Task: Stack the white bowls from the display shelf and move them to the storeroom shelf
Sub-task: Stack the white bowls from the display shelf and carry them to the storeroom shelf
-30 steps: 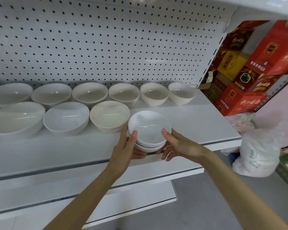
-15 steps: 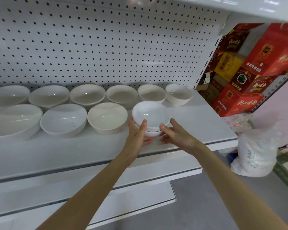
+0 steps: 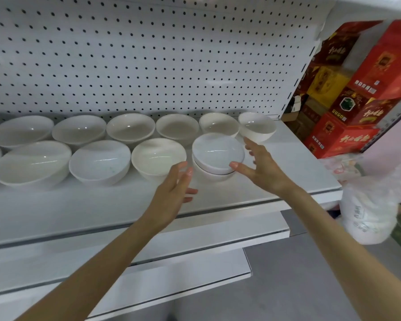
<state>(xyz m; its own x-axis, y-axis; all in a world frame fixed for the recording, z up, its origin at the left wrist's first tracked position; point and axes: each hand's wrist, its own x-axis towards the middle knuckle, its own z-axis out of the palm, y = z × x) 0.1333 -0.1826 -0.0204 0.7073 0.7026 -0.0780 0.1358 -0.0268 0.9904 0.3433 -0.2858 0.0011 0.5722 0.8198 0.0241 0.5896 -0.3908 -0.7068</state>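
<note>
You are holding both hands open beside the stack of two white bowls [image 3: 218,154], which is sitting on the display shelf [image 3: 287,163]. Your left hand [image 3: 174,191] is hovering just left of the stack, fingers loosely spread and gripping nothing, while your right hand [image 3: 262,170] is spreading just right of it, thumb at the top rim, contact unclear. Three front-row bowls [image 3: 159,156] are standing left of the stack, six back-row bowls [image 3: 130,126] behind it, and two more are showing only partly at far left.

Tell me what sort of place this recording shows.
Probably a shop: white bowls set in rows on a display shelf with a pegboard back, and stacked red cartons beside it.
</note>
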